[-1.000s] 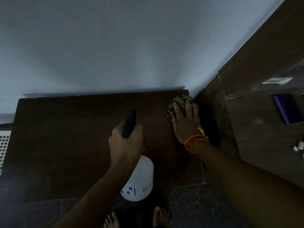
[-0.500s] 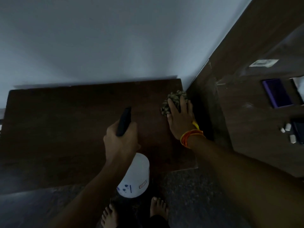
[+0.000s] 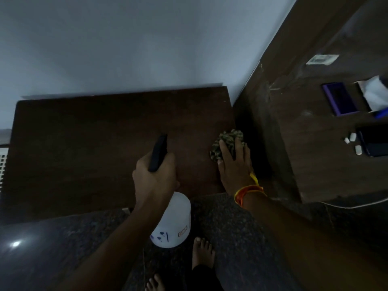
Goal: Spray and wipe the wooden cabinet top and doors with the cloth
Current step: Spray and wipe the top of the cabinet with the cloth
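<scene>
Right hand (image 3: 235, 169) fingers (image 3: 225, 149) straight, spread flat, pressing crumpled camouflage-patterned cloth (image 3: 227, 143) onto dark wooden cabinet top (image 3: 94, 148), right edge, nearer front corner. Left hand (image 3: 155, 175) fingers curled tight round neck of white plastic spray bottle (image 3: 174, 223), black nozzle (image 3: 158, 152) pointing toward back edge. Orange thread band (image 3: 247, 193) on right wrist. Bare feet on speckled floor (image 3: 231, 227) below.

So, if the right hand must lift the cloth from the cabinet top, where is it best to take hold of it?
Probably the bunched far end of the cloth, from above. The right hand lies flat over its near part on the cabinet top, and a tall panel stands close on the right.
</scene>
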A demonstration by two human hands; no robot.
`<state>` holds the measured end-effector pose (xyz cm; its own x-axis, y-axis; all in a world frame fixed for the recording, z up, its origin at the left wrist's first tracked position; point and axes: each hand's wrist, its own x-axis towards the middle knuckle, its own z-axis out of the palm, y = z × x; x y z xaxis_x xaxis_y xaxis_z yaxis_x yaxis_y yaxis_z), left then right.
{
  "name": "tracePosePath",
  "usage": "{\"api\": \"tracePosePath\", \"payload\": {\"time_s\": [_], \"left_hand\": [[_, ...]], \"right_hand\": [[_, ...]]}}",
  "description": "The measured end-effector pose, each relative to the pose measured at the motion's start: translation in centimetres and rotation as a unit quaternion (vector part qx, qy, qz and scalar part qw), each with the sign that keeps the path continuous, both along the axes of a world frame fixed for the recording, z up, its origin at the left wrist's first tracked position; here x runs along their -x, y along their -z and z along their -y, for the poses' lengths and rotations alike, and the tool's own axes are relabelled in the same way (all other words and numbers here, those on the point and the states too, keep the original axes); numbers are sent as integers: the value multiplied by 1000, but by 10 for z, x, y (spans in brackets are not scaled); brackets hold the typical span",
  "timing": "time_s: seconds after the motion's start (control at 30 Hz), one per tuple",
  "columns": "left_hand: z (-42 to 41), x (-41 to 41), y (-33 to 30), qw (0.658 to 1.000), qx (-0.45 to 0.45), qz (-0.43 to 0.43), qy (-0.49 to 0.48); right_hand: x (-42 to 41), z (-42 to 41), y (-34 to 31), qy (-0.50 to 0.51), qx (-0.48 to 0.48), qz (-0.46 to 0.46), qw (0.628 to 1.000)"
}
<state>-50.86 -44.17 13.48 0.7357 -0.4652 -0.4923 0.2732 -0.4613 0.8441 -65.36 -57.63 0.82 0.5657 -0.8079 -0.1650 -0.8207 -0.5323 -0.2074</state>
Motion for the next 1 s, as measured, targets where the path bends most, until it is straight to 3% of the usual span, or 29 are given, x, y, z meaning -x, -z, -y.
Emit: {"api": "tracePosePath", "payload": {"time_s": [0.33, 0.57, 0.73, 1.0], "left_hand": [[-50, 11, 0, 999, -7, 35, 5], [-61, 21, 6, 998, -23, 53, 15], [-59, 35, 4, 997, -34, 62, 20], [-37, 44, 2, 997, -15, 66, 32]], "right_hand": [[21, -53, -5, 44, 10, -17, 999], [-20, -117, -2, -41, 10, 4, 999], [-5, -110, -7, -95, -27, 17, 995], [50, -78, -3, -20, -5, -2, 1000]]}}
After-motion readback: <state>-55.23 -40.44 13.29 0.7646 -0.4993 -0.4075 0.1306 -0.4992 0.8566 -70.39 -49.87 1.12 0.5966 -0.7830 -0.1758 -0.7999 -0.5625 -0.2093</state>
